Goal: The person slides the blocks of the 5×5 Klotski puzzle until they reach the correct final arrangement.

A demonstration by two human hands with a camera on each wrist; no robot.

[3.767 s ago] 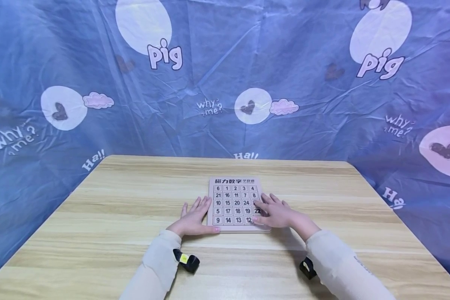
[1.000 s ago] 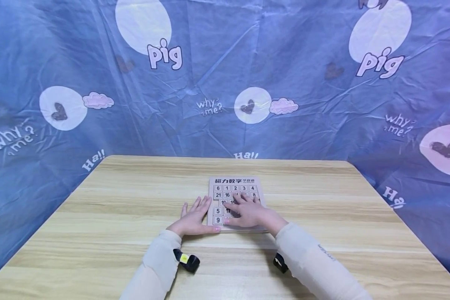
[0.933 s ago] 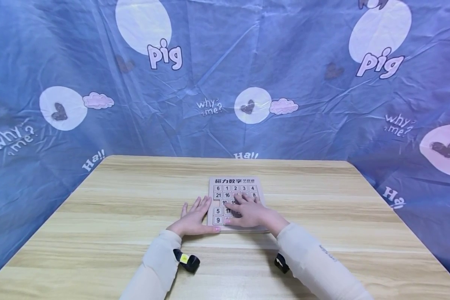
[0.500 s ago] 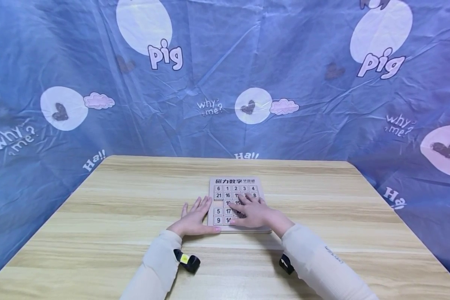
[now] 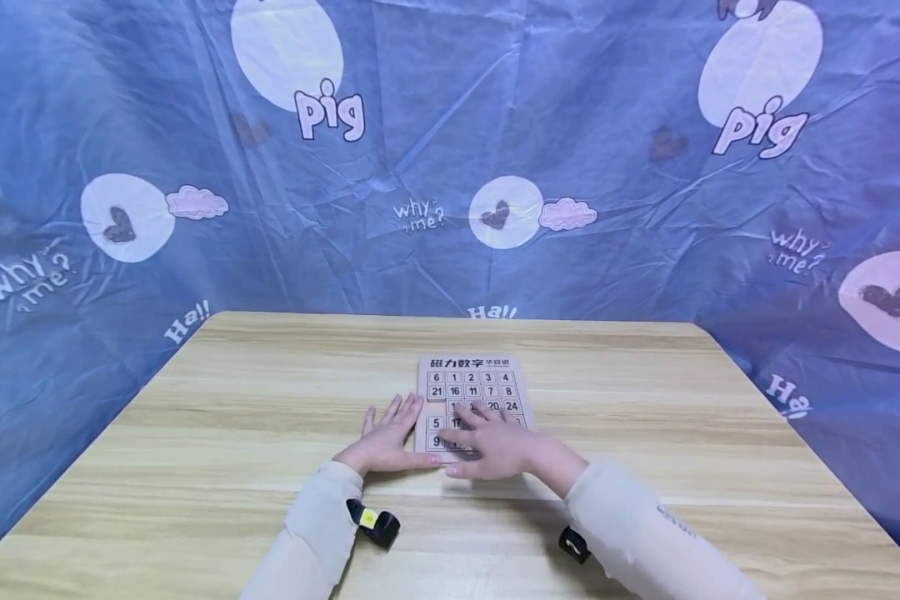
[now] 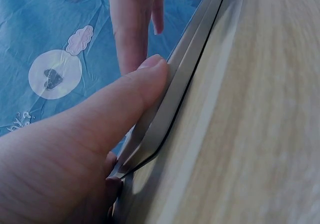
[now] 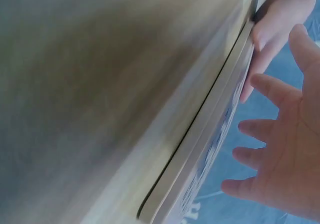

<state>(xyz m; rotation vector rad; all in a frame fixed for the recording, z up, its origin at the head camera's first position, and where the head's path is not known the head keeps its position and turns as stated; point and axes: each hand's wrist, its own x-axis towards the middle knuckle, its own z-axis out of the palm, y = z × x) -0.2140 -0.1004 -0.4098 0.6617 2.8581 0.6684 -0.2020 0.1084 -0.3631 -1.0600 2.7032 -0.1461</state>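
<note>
A number slide puzzle (image 5: pixel 468 363), a pale board with black-numbered square tiles, lies flat on the table. The left cell of its third row is bare, and tiles 20 (image 5: pixel 493 407) and 24 (image 5: pixel 512 407) show at that row's right end. My left hand (image 5: pixel 384 442) rests with straight fingers along the board's left side, its thumb on the near left corner. Over the lower middle of the board my right hand (image 5: pixel 495 450) is spread, hiding several tiles. In the right wrist view its fingers stand apart from the board and hold nothing.
The wood-grain table (image 5: pixel 232 467) extends around the board on every side. A blue printed cloth (image 5: pixel 390 167) hangs behind the table's far edge and down both sides. A black wrist camera (image 5: pixel 375 523) sits at each sleeve.
The third row's tiles have slid one cell right, baring its left cell. My right hand first swept left, then eased right, and has now drawn back toward the near edge. My left hand stays put.
</note>
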